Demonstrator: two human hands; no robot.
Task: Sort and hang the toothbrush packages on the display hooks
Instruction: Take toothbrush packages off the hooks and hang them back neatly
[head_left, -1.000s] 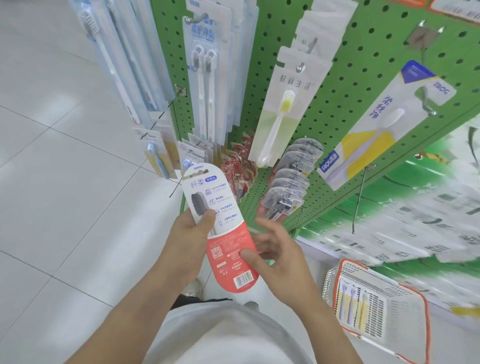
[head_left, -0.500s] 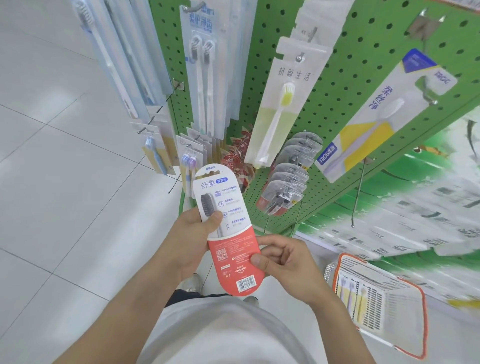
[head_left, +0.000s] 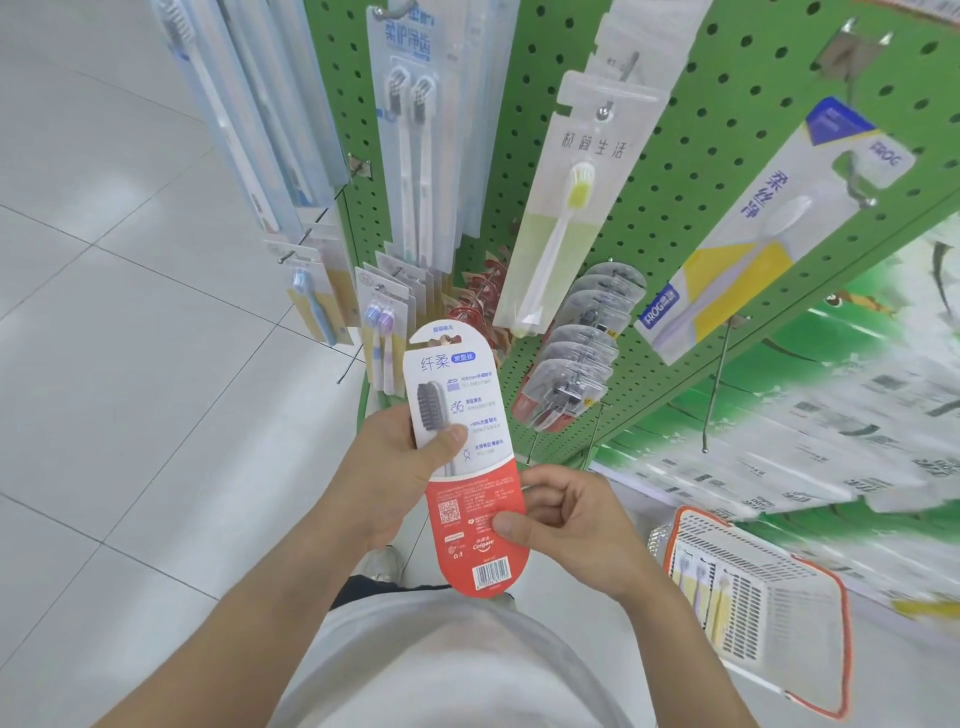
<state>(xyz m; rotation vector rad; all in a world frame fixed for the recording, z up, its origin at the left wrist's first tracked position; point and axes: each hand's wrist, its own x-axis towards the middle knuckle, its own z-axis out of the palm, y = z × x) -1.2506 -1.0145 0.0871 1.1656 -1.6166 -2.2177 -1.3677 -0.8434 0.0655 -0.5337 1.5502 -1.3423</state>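
While held: the red-and-white carded toothbrush package (head_left: 465, 457) is kept upright before the green pegboard (head_left: 675, 208).
Grip: pinched by left hand (head_left: 395, 478) and right hand (head_left: 566, 519).
Advice: its hang hole should be aligned with a matching hook.

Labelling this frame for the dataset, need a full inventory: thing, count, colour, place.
held toothbrush package: 1, white top and red bottom, centre, in both hands
pegboard: 1, green, upper right
twin toothbrush pack: 1 in front, clear and blue, hanging top centre
yellow-head toothbrush pack: 1 in front, clear and pale green, hanging centre right
FROG toothbrush pack: 1, white, yellow and blue, hanging right
empty hook: 1, metal, lower right of board
basket: 1, white with orange rim, lower right, toothbrush packs inside
floor: white tiles, left
left hand: grip on package's upper part
right hand: grip pinches package's red part
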